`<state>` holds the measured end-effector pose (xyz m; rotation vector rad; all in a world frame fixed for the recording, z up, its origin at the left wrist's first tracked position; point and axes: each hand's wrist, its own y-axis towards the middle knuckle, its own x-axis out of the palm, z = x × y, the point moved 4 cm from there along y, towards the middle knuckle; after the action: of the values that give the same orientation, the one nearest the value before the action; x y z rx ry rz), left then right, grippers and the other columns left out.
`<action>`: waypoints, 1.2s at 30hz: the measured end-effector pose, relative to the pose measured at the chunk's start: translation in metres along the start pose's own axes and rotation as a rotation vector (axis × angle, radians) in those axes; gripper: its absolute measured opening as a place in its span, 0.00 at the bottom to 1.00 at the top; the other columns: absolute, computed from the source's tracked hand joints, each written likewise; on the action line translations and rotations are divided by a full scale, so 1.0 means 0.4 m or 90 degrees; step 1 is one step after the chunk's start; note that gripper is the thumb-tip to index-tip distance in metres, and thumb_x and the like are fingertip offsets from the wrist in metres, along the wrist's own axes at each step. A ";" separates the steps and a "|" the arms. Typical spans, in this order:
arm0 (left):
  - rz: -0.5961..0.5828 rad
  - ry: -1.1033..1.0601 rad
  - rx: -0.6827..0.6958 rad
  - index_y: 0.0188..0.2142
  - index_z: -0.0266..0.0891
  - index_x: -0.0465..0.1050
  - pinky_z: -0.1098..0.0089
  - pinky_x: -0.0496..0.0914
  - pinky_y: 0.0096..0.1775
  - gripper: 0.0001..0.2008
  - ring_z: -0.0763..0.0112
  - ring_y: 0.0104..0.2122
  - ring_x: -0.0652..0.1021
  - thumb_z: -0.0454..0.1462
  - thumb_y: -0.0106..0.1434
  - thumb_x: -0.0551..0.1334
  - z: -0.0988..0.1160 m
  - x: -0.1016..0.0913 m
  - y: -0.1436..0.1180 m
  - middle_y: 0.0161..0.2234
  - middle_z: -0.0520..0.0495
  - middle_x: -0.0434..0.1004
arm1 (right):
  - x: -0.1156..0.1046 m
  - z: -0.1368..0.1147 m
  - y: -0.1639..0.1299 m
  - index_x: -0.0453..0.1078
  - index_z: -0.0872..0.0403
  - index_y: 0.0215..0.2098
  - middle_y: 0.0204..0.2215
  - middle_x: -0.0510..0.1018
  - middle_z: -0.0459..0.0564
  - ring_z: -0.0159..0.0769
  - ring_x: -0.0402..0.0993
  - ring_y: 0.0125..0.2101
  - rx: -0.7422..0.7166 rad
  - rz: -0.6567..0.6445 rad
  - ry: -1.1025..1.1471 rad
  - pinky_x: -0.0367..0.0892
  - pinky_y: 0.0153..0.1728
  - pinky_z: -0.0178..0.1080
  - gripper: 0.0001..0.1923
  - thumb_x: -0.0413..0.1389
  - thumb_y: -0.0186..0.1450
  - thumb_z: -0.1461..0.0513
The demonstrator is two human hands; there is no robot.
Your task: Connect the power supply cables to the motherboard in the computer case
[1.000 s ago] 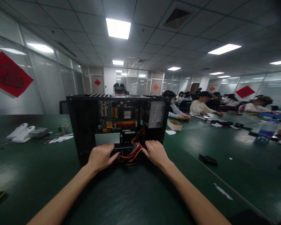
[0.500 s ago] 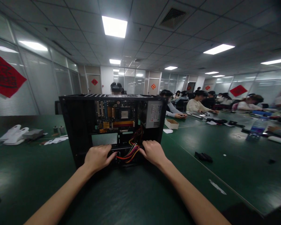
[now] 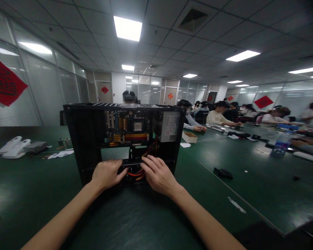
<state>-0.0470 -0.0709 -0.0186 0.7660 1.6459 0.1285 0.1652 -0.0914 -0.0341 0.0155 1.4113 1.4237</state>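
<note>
A black computer case (image 3: pixel 88 146) stands upright with its side off and its open inside facing me. Inside show a motherboard (image 3: pixel 135 118), a silver power supply (image 3: pixel 169 126) and a bundle of coloured cables (image 3: pixel 138 174) near the bottom. My left hand (image 3: pixel 106 173) is wrapped over the case's lower metal bar, left of the cables, its thumb pointing inward. Over the cables, my right hand (image 3: pixel 159 173) has its fingers bent round the bundle; its fingertips are partly hidden among the wires.
On the green table (image 3: pixel 211 208), a small box (image 3: pixel 189 137), a black item (image 3: pixel 223 173) and a water bottle (image 3: pixel 281 143) lie to the right. White plastic pieces (image 3: pixel 14 146) and a grey block (image 3: pixel 36 146) sit left. Several people work farther back.
My right hand has moved left from the right end of the bar onto the cables, its fingers now over them. My left hand keeps its hold on the bar.
</note>
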 end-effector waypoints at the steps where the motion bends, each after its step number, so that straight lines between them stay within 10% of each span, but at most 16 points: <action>1: 0.000 0.000 0.000 0.34 0.38 0.72 0.66 0.65 0.28 0.22 0.58 0.31 0.79 0.51 0.68 0.48 0.001 0.000 -0.001 0.31 0.42 0.79 | 0.002 -0.019 0.002 0.63 0.56 0.58 0.59 0.68 0.57 0.46 0.56 0.62 -0.042 -0.005 0.011 0.55 0.59 0.48 0.21 0.48 0.68 0.64; 9: 0.014 0.006 -0.019 0.34 0.38 0.72 0.66 0.65 0.29 0.22 0.59 0.31 0.79 0.51 0.67 0.50 0.003 0.003 -0.008 0.31 0.41 0.79 | 0.040 -0.079 0.009 0.70 0.55 0.40 0.33 0.75 0.51 0.40 0.70 0.37 -0.098 -0.119 -0.005 0.60 0.54 0.47 0.10 0.48 0.71 0.59; 19: 0.031 0.010 -0.033 0.34 0.38 0.72 0.65 0.65 0.32 0.21 0.59 0.31 0.77 0.50 0.68 0.49 0.007 0.004 -0.017 0.30 0.42 0.77 | 0.086 -0.062 -0.009 0.72 0.58 0.33 0.28 0.79 0.54 0.41 0.75 0.31 0.015 -0.290 -0.088 0.61 0.42 0.44 0.13 0.57 0.66 0.55; 36: 0.052 -0.007 -0.043 0.35 0.37 0.73 0.64 0.65 0.35 0.19 0.59 0.32 0.76 0.48 0.68 0.51 0.010 0.002 -0.023 0.32 0.42 0.77 | 0.075 -0.053 -0.011 0.74 0.57 0.31 0.26 0.81 0.55 0.41 0.78 0.27 0.063 -0.282 -0.035 0.60 0.37 0.42 0.29 0.46 0.69 0.43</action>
<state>-0.0470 -0.0787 -0.0247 0.7809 1.5922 0.2361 0.1416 -0.0880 -0.0623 -0.1823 1.3381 0.9804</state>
